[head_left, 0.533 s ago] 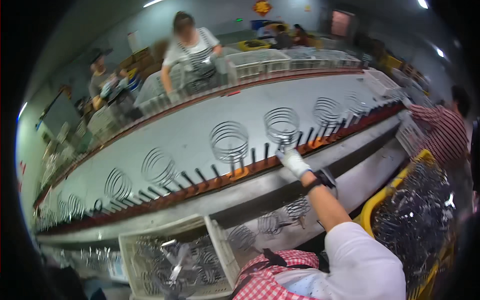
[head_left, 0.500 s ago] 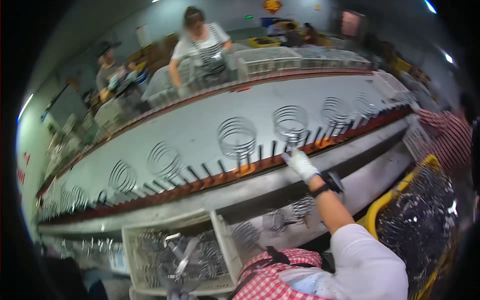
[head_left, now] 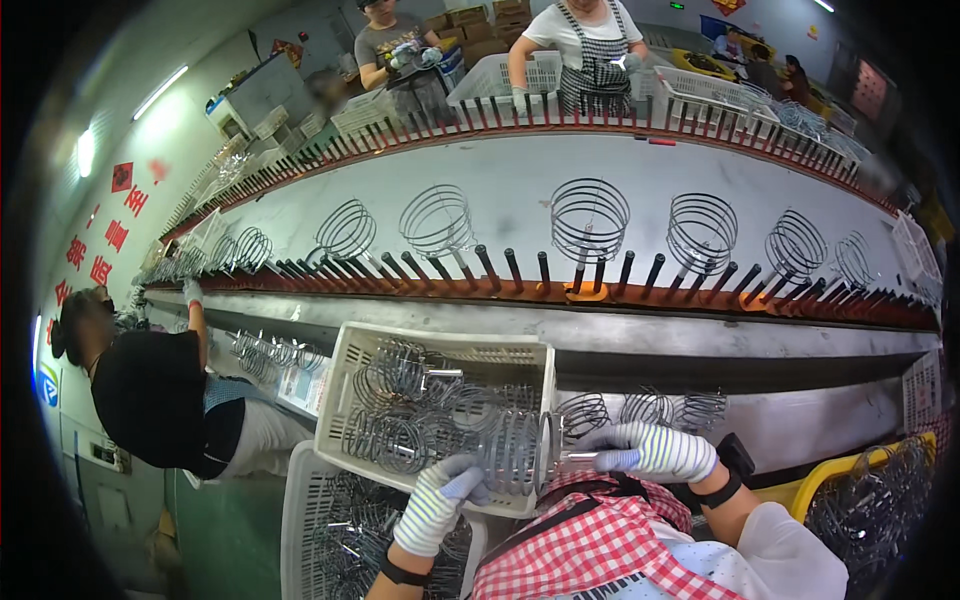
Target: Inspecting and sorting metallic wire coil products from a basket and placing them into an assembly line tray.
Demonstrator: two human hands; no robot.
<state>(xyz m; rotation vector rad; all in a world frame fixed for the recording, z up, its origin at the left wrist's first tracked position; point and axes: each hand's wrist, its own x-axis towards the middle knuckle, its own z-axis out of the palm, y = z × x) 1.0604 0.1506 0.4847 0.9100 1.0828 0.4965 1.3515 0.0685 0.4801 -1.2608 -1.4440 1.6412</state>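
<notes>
Both my hands wear striped gloves and meet over the near right corner of a white crate [head_left: 335, 400]. Between them lies a wire coil [head_left: 512, 450] of several rings, its short shiny metal stem pointing right. My right hand [head_left: 655, 452] is closed on that stem. At the coil's left end is my left hand [head_left: 440, 503], fingers bent against the rings. The crate holds a heap of similar wire coils [head_left: 400, 380] with metal stems. Where the coil overlaps the heap, its exact outline is hard to make out.
Ahead runs a long table [head_left: 500, 210] edged with upright dark-tipped pegs [head_left: 513, 265]; wire coils [head_left: 590, 220] stand along it. A lower white crate [head_left: 300, 500] and a yellow basket [head_left: 810, 490] hold more wire parts. One person [head_left: 150, 390] works at left, others across the table.
My right hand has come back from the peg row to the crate's near corner and now grips a coil's stem. The left hand has risen beside it. The view has turned left.
</notes>
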